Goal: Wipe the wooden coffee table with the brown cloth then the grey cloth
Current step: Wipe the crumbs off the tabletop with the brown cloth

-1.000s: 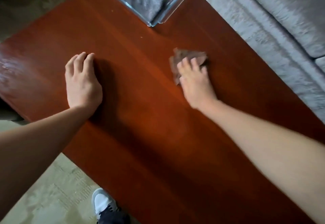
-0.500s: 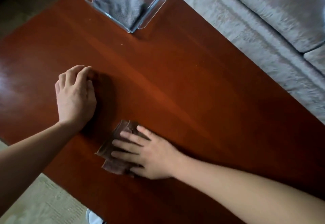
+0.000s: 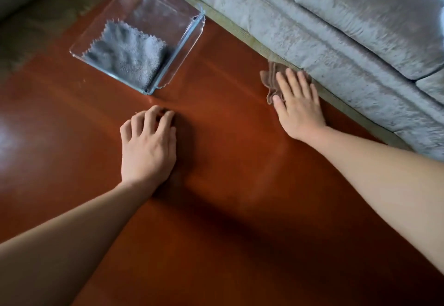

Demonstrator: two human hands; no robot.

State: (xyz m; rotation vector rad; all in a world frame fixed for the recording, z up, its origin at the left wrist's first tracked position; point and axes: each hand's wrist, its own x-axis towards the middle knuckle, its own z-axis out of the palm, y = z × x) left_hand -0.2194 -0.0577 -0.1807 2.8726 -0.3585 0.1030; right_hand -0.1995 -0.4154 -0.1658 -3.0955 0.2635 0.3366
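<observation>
The reddish wooden coffee table (image 3: 228, 221) fills most of the view. My right hand (image 3: 298, 106) lies flat with straight fingers on the crumpled brown cloth (image 3: 270, 82), pressing it to the table near the far right edge, beside the sofa. Most of the brown cloth is hidden under the palm. My left hand (image 3: 147, 147) rests on the tabletop at the middle, fingers bent with the tips on the wood, holding nothing. The grey cloth (image 3: 127, 58) lies folded inside a clear glass dish (image 3: 189, 36) at the far left of the table.
A grey upholstered sofa (image 3: 336, 29) runs along the table's far right edge, very close to my right hand. Patterned carpet (image 3: 36, 29) shows past the table's far left corner.
My right hand has swept the brown cloth from the near middle of the table, close to my left hand, out to the far right edge by the sofa. My left hand has stayed planted on the table.
</observation>
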